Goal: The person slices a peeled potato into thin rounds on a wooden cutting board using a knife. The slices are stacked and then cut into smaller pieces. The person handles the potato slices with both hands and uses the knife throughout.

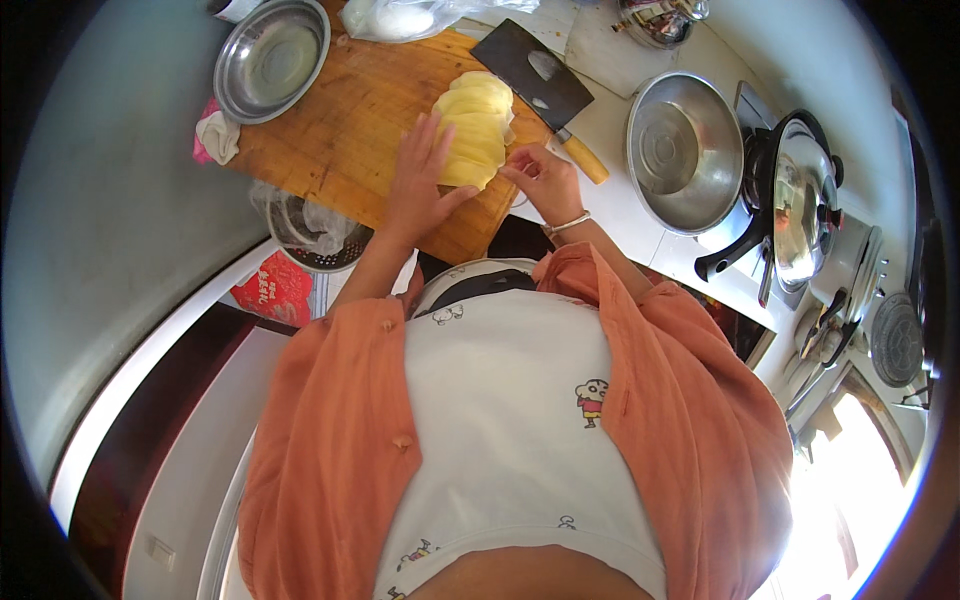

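A fanned stack of thin, pale-yellow slices (474, 131), which look like potato, lies on the wooden cutting board (337, 127). My left hand (420, 176) rests along the near left side of the stack, fingers extended and thumb apart at its lower edge. At the right edge of the slices is my right hand (549, 178), its thumb and fingertips drawn together. Whether a slice edge is pinched between them cannot be made out. A cleaver (534, 75) with a dark blade and wooden handle lies across the board's right edge, its handle over the white counter.
A shallow metal bowl (232, 79) stands on the board's far left corner. Right of the cleaver are a large metal basin (641, 150) and a lidded pan (806, 202). A plastic bag (397, 19) lies at the back. Below the board's left edge sits a perforated basket (337, 259).
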A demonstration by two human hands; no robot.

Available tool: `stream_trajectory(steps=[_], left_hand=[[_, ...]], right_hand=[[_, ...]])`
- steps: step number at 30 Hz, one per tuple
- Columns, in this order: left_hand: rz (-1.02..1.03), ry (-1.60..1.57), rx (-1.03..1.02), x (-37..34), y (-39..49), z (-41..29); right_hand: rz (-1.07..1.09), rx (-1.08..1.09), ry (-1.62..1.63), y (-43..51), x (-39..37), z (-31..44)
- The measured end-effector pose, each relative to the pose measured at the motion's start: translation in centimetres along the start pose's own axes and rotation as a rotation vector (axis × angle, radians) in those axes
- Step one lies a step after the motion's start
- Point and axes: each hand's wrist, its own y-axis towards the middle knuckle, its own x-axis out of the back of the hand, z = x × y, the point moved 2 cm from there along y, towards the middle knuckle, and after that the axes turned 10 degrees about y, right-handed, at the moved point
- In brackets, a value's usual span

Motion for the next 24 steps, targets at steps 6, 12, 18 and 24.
stream_trajectory(steps=[6, 12, 18, 24], left_hand=[[0.082, 0.279, -0.211, -2.7, -0.8, 1.3], [0.093, 0.291, -0.032, -0.9, 0.6, -1.1], [0.047, 0.34, -0.084, -2.4, 0.7, -0.7], [0.004, 0.191, 0.002, -2.6, 0.9, -0.4]], right_hand=[[0.076, -0.055, 0.137, -0.8, -2.6, -0.5], [-0.113, -0.067, 0.223, 0.8, -0.2, -0.8], [-0.048, 0.0, 0.36, 1.8, -2.0, -1.8], [0.006, -0.031, 0.269, 3.3, -0.6, -0.9]])
